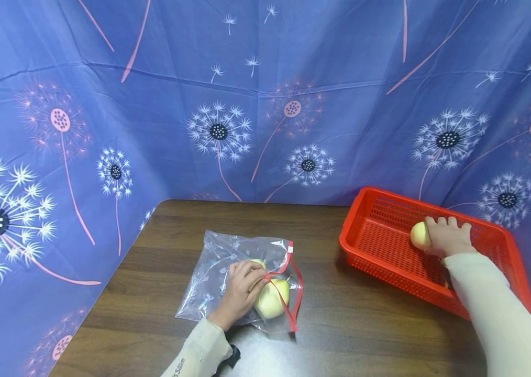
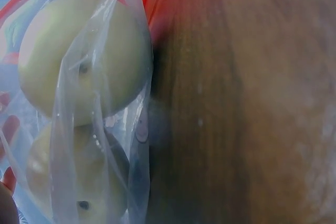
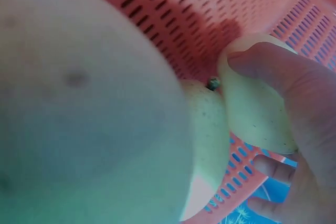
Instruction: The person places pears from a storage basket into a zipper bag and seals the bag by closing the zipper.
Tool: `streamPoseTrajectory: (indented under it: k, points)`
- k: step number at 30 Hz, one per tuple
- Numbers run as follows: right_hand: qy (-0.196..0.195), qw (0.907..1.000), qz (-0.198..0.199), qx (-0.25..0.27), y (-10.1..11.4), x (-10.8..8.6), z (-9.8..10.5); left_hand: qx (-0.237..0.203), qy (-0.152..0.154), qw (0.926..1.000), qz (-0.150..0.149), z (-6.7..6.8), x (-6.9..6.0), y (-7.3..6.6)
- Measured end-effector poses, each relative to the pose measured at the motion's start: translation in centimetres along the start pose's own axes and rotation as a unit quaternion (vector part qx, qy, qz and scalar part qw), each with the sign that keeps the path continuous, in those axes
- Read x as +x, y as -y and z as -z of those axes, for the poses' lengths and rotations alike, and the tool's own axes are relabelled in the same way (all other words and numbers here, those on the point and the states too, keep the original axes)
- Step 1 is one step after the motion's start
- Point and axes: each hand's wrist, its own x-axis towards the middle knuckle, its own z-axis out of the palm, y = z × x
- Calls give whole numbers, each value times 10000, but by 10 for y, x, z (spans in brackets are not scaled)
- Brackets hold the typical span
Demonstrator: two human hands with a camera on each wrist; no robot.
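A clear plastic zip bag [image 1: 195, 298] with a red zip edge and white slider lies on the table. Inside it are two pale yellow-green apples [image 1: 272, 301], seen through the film in the left wrist view, one apple [image 2: 86, 56] above the other. My left hand [image 1: 242, 290] lies over the bag beside the apples, its curled fingers holding the film near the red edge. Over the red basket [image 1: 407, 280], my right hand [image 1: 449, 235] grips a pale yellow-green apple [image 3: 257, 98] between thumb and fingers. Two more apples [image 3: 205, 140] show close by in the right wrist view; my arm mostly hides them in the head view.
The basket has perforated, raised walls and stands at the right of the brown wooden table [image 1: 322, 314]. A blue cloth [image 1: 256, 131] with a dandelion print hangs behind and at the sides. Bare wood separates bag and basket.
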Motion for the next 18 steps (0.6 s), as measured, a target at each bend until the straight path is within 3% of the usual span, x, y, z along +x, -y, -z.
streamPoseTrajectory:
  k: [18]
  points:
    - [-195, 9995, 149, 178, 8, 6, 18, -11, 23, 10000, 1, 0, 1, 0]
